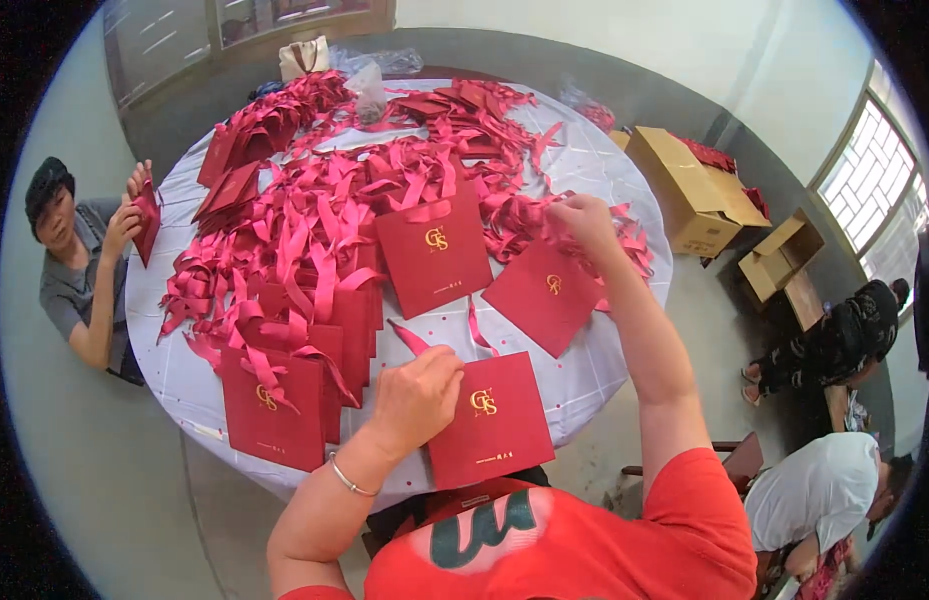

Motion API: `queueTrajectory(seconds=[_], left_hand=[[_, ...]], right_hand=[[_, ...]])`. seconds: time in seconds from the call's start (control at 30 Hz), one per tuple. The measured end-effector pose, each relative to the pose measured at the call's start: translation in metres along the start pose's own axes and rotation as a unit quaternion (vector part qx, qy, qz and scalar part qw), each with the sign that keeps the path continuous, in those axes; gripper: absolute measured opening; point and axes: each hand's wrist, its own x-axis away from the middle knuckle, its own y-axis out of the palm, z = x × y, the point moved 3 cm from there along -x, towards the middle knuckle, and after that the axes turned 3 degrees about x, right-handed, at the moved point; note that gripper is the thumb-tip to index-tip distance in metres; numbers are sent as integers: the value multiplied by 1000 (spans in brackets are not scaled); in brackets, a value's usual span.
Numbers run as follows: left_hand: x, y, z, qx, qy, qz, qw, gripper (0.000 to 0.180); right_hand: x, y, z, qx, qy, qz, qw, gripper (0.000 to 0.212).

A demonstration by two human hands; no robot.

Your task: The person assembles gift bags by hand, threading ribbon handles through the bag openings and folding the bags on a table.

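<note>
Close to the near table edge lies a flat dark red gift bag [493, 435] with a gold emblem. My left hand [417, 395], a bracelet at its wrist, is closed at that bag's upper left corner. It pinches a pink ribbon [410, 339], partly hidden by my fingers. My right hand [585, 222] reaches farther out and is closed on pink ribbon among the loose strands; its fingertips are partly hidden. Just below it a second red bag [545, 297] lies tilted. Another red bag [436, 252] rests left of that one, against the ribbon heap.
Piles of red bags and pink ribbons [315, 220] cover much of the round white-clothed table [595, 375]. More bags [275, 410] stand at its near left. Across on the left a person [90, 260] holds a bag. Cardboard boxes [685, 190] and two people are at the right.
</note>
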Motion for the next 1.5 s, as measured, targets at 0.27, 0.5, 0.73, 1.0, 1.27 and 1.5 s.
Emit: queueTrajectory(seconds=[0.27,0.5,0.73,1.0,1.27,1.5], left_hand=[[9,9,-15,220,-110,19,969,14],[0,8,-9,554,-311,-99,766,18],[3,5,-21,552,-341,-128,750,15],[9,5,-11,578,-282,-326,693,21],[5,2,2,584,-301,-345,671,48],[7,6,-16,373,-215,-66,900,33]], right_hand=[[99,-21,-114,-419,37,-191,887,12],[175,12,-158,-461,-4,-215,861,8],[175,7,-136,-368,-58,-85,924,12],[195,-12,-171,-184,-391,-200,879,20],[210,-23,-152,-292,-306,-185,887,16],[198,-134,-118,-254,-171,266,914,7]])
